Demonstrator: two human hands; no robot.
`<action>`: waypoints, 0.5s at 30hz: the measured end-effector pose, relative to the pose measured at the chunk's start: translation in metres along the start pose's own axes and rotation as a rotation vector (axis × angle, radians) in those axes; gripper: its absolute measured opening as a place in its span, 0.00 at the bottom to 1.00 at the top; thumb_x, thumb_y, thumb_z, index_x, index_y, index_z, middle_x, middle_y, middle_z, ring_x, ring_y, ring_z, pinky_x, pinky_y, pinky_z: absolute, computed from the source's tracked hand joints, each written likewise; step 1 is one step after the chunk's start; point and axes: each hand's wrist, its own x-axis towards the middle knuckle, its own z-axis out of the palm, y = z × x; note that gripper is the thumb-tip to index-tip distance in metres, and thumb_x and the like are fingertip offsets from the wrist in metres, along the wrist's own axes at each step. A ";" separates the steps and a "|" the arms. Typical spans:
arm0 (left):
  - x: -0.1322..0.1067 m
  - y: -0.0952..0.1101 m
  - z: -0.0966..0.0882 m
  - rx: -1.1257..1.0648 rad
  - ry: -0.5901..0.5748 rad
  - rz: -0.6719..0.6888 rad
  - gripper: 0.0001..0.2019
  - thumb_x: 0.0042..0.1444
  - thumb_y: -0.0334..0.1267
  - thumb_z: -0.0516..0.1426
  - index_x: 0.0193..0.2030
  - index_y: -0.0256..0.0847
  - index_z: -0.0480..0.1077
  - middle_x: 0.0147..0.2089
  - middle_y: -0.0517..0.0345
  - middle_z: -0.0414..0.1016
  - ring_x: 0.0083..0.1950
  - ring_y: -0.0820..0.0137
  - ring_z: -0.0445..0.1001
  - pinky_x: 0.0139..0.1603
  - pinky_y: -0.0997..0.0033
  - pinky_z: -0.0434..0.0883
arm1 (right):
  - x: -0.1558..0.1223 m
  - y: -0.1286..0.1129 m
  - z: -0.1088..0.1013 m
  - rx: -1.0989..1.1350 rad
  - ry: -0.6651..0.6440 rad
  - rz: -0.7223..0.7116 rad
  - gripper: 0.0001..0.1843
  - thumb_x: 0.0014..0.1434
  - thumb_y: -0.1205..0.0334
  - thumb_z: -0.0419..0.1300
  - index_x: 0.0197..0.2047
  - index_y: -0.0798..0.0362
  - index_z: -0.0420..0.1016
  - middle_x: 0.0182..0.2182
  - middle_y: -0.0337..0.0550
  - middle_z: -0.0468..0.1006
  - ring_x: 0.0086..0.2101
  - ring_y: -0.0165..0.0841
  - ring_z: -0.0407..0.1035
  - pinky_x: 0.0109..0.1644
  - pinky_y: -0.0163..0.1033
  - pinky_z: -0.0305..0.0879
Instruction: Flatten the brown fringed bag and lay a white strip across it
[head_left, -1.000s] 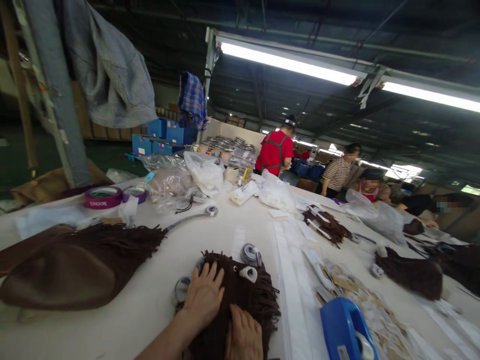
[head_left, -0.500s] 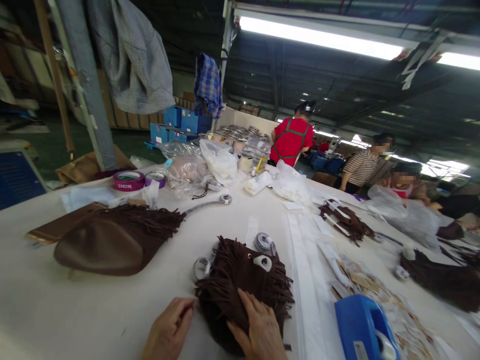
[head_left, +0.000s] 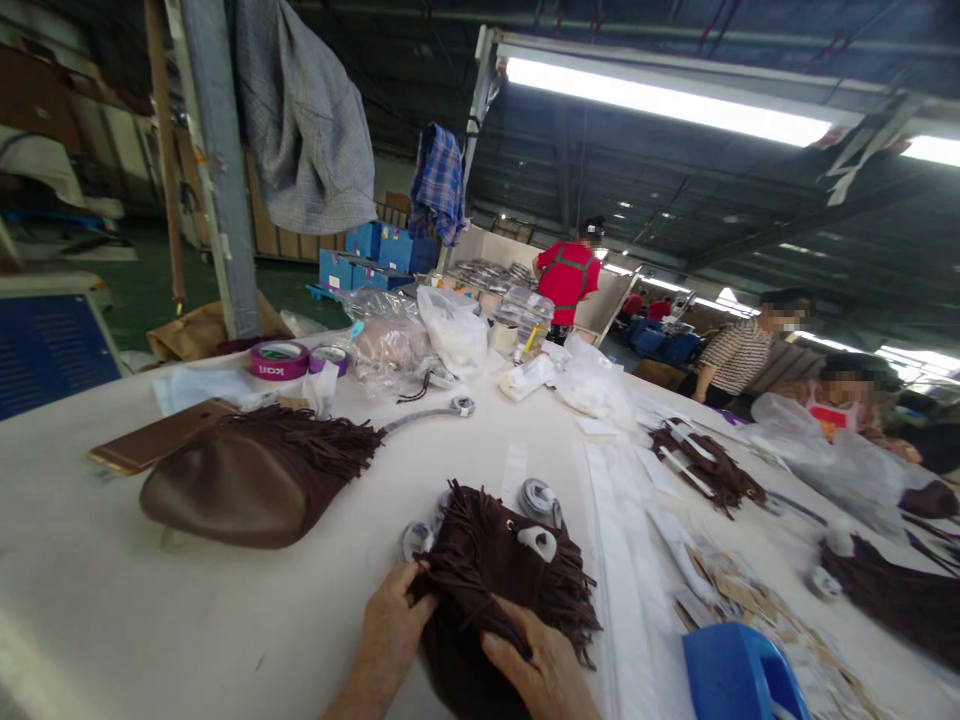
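A dark brown fringed bag (head_left: 499,565) lies on the white table (head_left: 150,610) in front of me. My left hand (head_left: 390,630) grips its left edge, fingers curled round the fringe. On the bag's near right side my right hand (head_left: 536,665) pinches the suede. A white-wrapped metal fitting (head_left: 538,541) sits on top of the bag. Wrapped strap hardware (head_left: 537,497) shows behind it, with more of that wrapped hardware (head_left: 414,540) to its left.
A second, larger brown fringed bag (head_left: 255,475) lies to the left with a phone (head_left: 154,448) beside it. Purple tape rolls (head_left: 279,360), plastic bags (head_left: 450,330), a blue tape dispenser (head_left: 739,675), paper tags (head_left: 739,595) and more fringed bags (head_left: 705,465) cover the table. Several people work at the far right.
My left hand came off the top of the bag, dropped to the table, and now grips the bag's left edge. My right hand has closed on the suede. The view shifted left.
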 end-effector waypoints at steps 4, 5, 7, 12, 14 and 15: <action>0.006 0.001 0.001 0.017 -0.013 -0.028 0.08 0.37 0.31 0.52 0.28 0.41 0.68 0.29 0.62 0.74 0.33 0.70 0.72 0.36 0.72 0.68 | -0.003 0.009 0.006 -0.155 0.053 -0.059 0.24 0.52 0.51 0.58 0.53 0.47 0.70 0.48 0.44 0.75 0.47 0.40 0.70 0.49 0.40 0.66; 0.007 0.001 0.001 0.032 -0.007 -0.036 0.07 0.36 0.30 0.52 0.25 0.41 0.66 0.26 0.64 0.72 0.30 0.71 0.71 0.34 0.73 0.67 | -0.003 0.012 0.007 -0.196 0.079 -0.072 0.25 0.51 0.51 0.58 0.52 0.46 0.70 0.48 0.44 0.75 0.46 0.40 0.70 0.48 0.40 0.67; 0.008 0.002 0.003 0.061 0.010 -0.041 0.06 0.34 0.28 0.52 0.22 0.41 0.62 0.20 0.67 0.66 0.25 0.73 0.67 0.28 0.75 0.64 | -0.004 0.020 0.011 -0.269 0.123 -0.100 0.25 0.50 0.50 0.59 0.52 0.44 0.70 0.47 0.43 0.76 0.45 0.41 0.71 0.47 0.40 0.68; 0.004 0.004 0.006 0.103 0.054 0.096 0.05 0.35 0.30 0.51 0.23 0.42 0.61 0.24 0.64 0.65 0.28 0.70 0.66 0.31 0.71 0.66 | -0.008 0.048 0.036 -0.435 0.272 -0.157 0.29 0.47 0.48 0.62 0.52 0.45 0.70 0.48 0.44 0.75 0.46 0.43 0.70 0.47 0.43 0.69; 0.003 0.003 0.006 0.120 0.080 0.193 0.07 0.36 0.29 0.50 0.26 0.41 0.64 0.30 0.58 0.67 0.36 0.67 0.68 0.40 0.66 0.67 | -0.010 0.058 0.052 -0.498 0.405 -0.176 0.29 0.45 0.47 0.63 0.52 0.45 0.71 0.49 0.45 0.74 0.47 0.45 0.69 0.49 0.46 0.67; 0.003 0.002 0.007 0.130 0.093 0.236 0.09 0.36 0.27 0.49 0.26 0.41 0.64 0.32 0.57 0.68 0.38 0.66 0.67 0.41 0.65 0.67 | -0.010 0.063 0.059 -0.524 0.460 -0.195 0.29 0.46 0.47 0.63 0.51 0.45 0.71 0.49 0.45 0.74 0.48 0.45 0.69 0.50 0.47 0.66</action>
